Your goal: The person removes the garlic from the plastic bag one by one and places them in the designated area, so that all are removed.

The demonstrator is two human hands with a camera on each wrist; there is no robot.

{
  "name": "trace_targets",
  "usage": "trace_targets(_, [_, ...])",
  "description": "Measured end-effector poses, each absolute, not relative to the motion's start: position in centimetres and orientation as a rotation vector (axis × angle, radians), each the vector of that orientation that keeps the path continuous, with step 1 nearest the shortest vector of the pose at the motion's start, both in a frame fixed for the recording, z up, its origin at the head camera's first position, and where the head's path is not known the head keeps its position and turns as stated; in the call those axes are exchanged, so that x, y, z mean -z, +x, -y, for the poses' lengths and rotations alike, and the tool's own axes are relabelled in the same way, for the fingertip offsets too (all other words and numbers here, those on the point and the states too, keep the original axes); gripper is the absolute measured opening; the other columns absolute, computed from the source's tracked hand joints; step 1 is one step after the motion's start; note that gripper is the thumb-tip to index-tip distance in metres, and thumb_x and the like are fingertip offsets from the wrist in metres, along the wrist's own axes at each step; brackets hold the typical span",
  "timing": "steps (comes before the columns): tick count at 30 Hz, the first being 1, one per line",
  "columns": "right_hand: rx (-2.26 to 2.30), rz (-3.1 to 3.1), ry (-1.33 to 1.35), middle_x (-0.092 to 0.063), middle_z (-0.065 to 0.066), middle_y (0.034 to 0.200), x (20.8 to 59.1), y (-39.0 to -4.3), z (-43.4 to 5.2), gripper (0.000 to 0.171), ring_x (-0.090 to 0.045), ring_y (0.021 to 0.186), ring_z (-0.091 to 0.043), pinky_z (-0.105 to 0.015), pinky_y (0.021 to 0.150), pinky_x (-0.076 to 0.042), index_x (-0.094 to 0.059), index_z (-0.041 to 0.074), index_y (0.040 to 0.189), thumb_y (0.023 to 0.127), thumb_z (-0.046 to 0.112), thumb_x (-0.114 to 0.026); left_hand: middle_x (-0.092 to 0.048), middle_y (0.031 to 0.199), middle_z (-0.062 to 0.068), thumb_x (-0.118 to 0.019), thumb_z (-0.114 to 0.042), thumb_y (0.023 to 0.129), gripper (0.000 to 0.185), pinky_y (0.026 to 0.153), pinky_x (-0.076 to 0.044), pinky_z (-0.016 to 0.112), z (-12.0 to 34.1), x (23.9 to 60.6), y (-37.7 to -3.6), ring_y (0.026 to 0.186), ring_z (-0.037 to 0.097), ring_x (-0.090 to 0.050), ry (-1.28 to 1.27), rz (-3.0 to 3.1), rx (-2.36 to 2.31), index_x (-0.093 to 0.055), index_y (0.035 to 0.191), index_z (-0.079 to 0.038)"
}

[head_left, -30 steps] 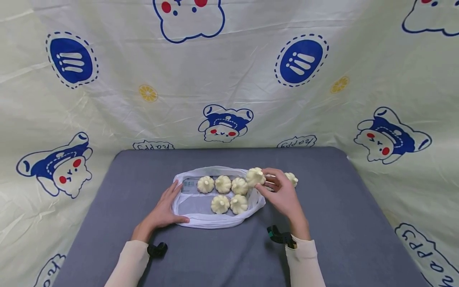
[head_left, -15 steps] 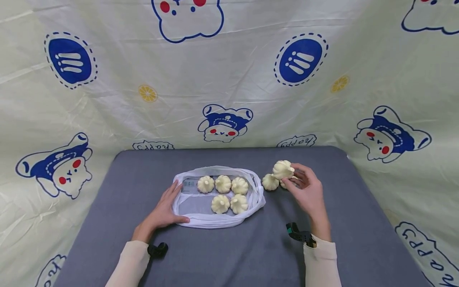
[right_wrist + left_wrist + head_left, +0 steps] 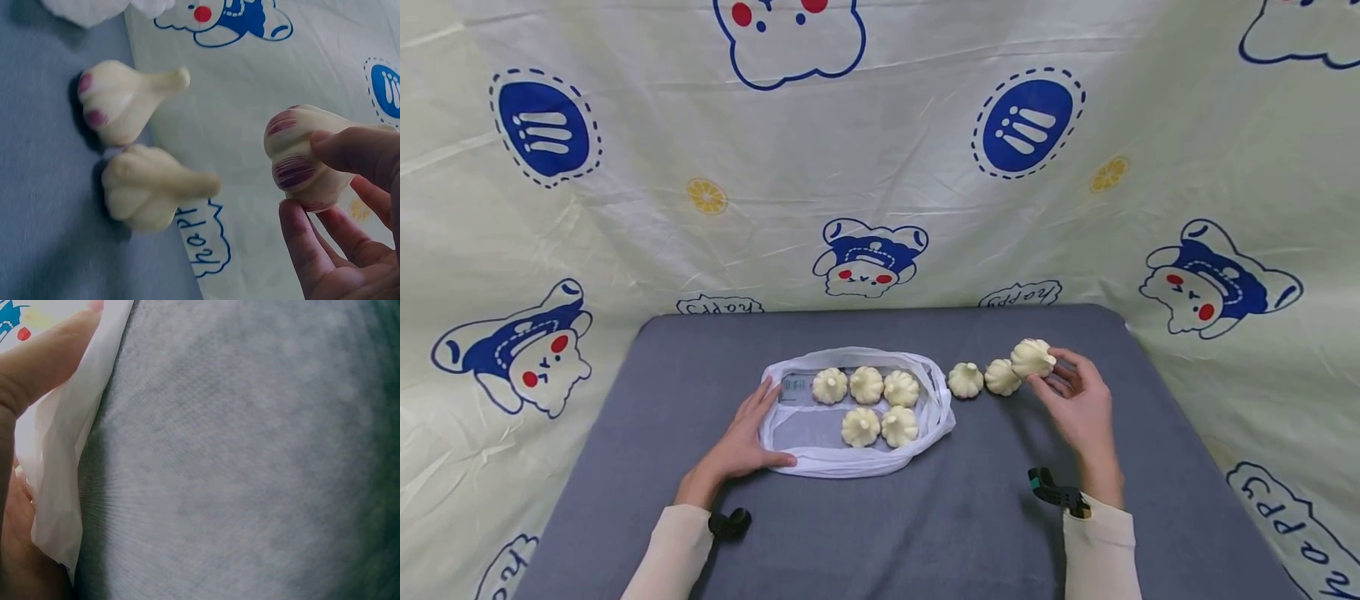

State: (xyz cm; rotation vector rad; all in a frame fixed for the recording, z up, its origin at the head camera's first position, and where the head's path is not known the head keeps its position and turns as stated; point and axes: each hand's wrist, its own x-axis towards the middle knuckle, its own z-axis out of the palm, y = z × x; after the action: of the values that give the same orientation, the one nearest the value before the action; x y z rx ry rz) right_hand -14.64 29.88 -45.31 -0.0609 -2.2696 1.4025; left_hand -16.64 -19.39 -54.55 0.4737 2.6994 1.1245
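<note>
Right hand (image 3: 1078, 408) pinching 1 garlic bulb (image 3: 1032, 357) in its fingertips, 2 garlic bulbs (image 3: 983, 378) just beside them, left hand (image 3: 741, 437) with straight fingers resting on the bag (image 3: 850, 460)

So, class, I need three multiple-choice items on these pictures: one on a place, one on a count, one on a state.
1. Where is the left hand?
A. on the rim of the white bag
B. on the printed cloth
C. in the air

2. How many garlic bulbs lie in the bag?
A. three
B. five
C. seven

3. What is the right hand doing?
A. lying flat
B. holding a garlic bulb
C. gripping the bag

Answers: 1 A, its fingers rest on the bag's rim; 2 B, three behind and two in front; 3 B, its fingers pinch the bulb beside two others on the grey table.
</note>
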Motion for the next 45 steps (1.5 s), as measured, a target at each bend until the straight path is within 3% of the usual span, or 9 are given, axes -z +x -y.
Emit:
trace_targets(9, [-1.364, 2.289, -0.175, -0.052, -0.007, 0.135, 47.0, -15.2, -32.6, 0.052, -0.056, 0.102, 0.013, -0.007, 0.085, -0.052, -0.059, -0.001, 0.136, 0.087, -0.003, -0.078, -0.006, 0.174, 0.013, -0.093, -0.045, 0.069, 0.125, 0.119, -0.019, 0.073, 19.5, 54.7, -16.7, 0.156, 0.046, -0.009, 0.471, -2.710, -1.113, -0.022, 0.164, -0.008])
trace_targets(24, [-1.301, 2.453, -0.337, -0.049, -0.013, 0.143, 48.7, -15.8, -34.6, 0.056, -0.058, 0.108, 0.003, -0.001, 0.081, -0.047, -0.056, 0.005, 0.142, 0.091, 0.015, -0.079, -0.006, 0.174, 0.013, -0.093, -0.045, 0.069, 0.125, 0.119, -0.017, 0.074, 19.5, 54.6, -16.7, 0.157, 0.046, -0.009, 0.461, -2.699, -1.127, -0.022, 0.165, -0.009])
trace_targets(26, [-1.293, 2.469, -0.335, -0.049, -0.015, 0.142, 49.0, -15.9, -34.7, 0.055, -0.059, 0.110, -0.003, 0.000, 0.080, -0.046, -0.056, 0.004, 0.141, 0.092, 0.016, -0.078, -0.006, 0.174, 0.013, -0.093, -0.046, 0.069, 0.125, 0.119, -0.018, 0.074, 19.5, 54.6, -16.7, 0.157, 0.046, -0.009, 0.459, -2.700, -1.126, -0.022, 0.165, -0.009])
trace_targets(32, [-1.279, 2.516, -0.336, -0.050, -0.021, 0.143, 50.1, -16.4, -35.1, 0.055, -0.060, 0.126, -0.038, 0.002, 0.077, -0.043, -0.054, 0.001, 0.141, 0.093, 0.017, -0.077, -0.007, 0.174, 0.013, -0.092, -0.046, 0.069, 0.125, 0.119, -0.018, 0.073, 19.5, 54.6, -16.7, 0.157, 0.046, -0.009, 0.461, -2.705, -1.126, -0.021, 0.165, -0.009])
trace_targets(45, [-1.258, 2.592, -0.359, -0.054, -0.030, 0.143, 52.2, -17.3, -35.4, 0.055, -0.062, 0.125, -0.045, 0.003, 0.072, -0.038, -0.054, -0.002, 0.141, 0.094, 0.015, -0.075, -0.006, 0.174, 0.014, -0.092, -0.046, 0.070, 0.124, 0.119, -0.018, 0.073, 19.5, 54.5, -16.7, 0.157, 0.046, -0.010, 0.458, -2.708, -1.109, -0.021, 0.165, -0.009])
